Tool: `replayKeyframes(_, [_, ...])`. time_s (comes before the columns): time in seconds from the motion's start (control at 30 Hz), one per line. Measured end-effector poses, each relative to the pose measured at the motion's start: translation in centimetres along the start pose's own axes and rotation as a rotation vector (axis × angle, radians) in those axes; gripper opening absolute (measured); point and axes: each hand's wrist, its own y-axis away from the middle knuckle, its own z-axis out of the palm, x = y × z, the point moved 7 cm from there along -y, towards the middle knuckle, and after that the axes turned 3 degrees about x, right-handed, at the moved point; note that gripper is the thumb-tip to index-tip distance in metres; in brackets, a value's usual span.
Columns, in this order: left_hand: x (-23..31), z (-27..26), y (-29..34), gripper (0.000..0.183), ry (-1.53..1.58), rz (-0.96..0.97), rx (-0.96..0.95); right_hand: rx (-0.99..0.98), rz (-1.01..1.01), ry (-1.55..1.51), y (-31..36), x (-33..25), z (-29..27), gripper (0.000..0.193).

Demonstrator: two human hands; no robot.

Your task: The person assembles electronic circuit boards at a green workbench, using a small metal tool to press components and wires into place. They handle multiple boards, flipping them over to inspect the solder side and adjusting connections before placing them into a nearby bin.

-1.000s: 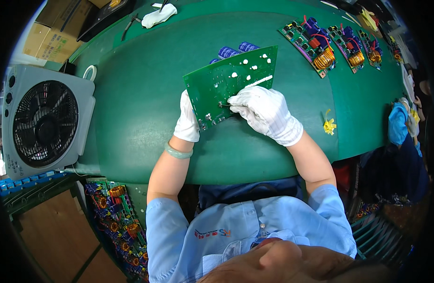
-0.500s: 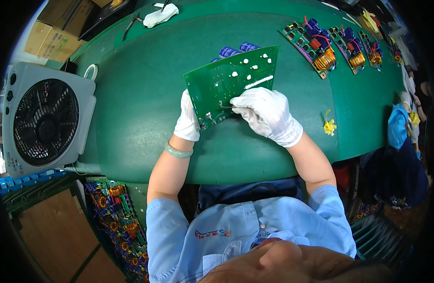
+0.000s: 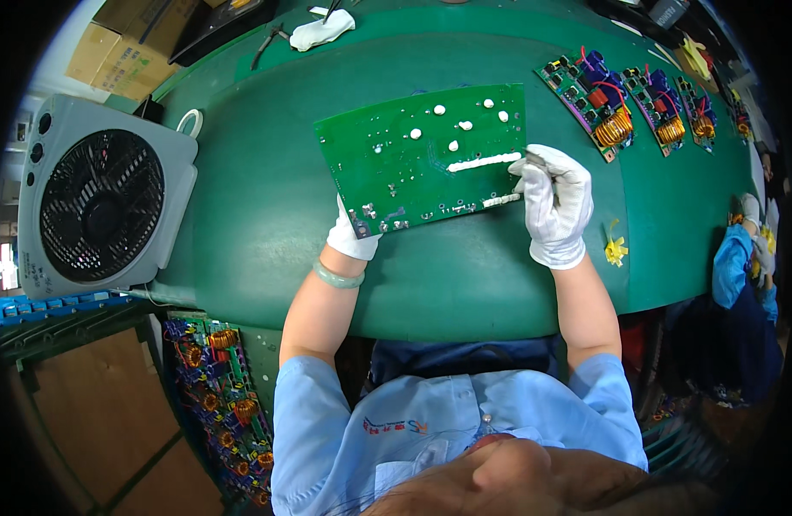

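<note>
A green circuit board (image 3: 396, 163) is held up over the table, its solder side facing me. White blobs and a white strip (image 3: 484, 162) of paste-like material sit on that face. My left hand (image 3: 351, 236), in a white glove, grips the lower left corner; its fingers are mostly hidden behind the board. At the right edge, my gloved right hand (image 3: 557, 205) is closed, fingertips pinched round a thin metal tool (image 3: 534, 157), possibly tweezers, largely hidden by the fingers. Parts on the board's far side are almost wholly out of sight.
Several finished-looking boards with copper coils (image 3: 615, 129) lie at the far right. A grey box fan (image 3: 104, 198) stands at left. A yellow ribbon scrap (image 3: 616, 251) lies right of my hand. More boards (image 3: 228, 396) are stacked lower left. A co-worker's blue sleeve (image 3: 733, 267) shows at right.
The board has turned so its solder side faces me more fully. My right hand has moved right, from the board's lower middle to its right edge.
</note>
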Motion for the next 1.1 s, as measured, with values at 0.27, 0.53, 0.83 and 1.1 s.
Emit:
replayKeyframes(0.27, [-0.6, 0.1, -0.7, 0.033, 0.024, -0.024, -0.014, 0.061, 0.032, -0.050, -0.4, 0.6, -0.6, 0.023])
replayKeyframes(0.53, [-0.9, 0.0, -0.9, 0.034, 0.037, -0.032, -0.022, 0.068, 0.033, -0.098, -0.2, 0.8, -0.6, 0.024])
replayKeyframes(0.83, [-1.3, -0.9, -0.9, 0.034, 0.052, -0.051, -0.014, 0.073, 0.023, 0.000, -0.2, 0.6, -0.7, 0.021])
replayKeyframes(1.1, [-2.0, -2.0, -1.1, 0.035, 0.066, -0.085, -0.013, 0.021, -0.165, 0.224, -2.2, -1.5, -1.0, 0.022])
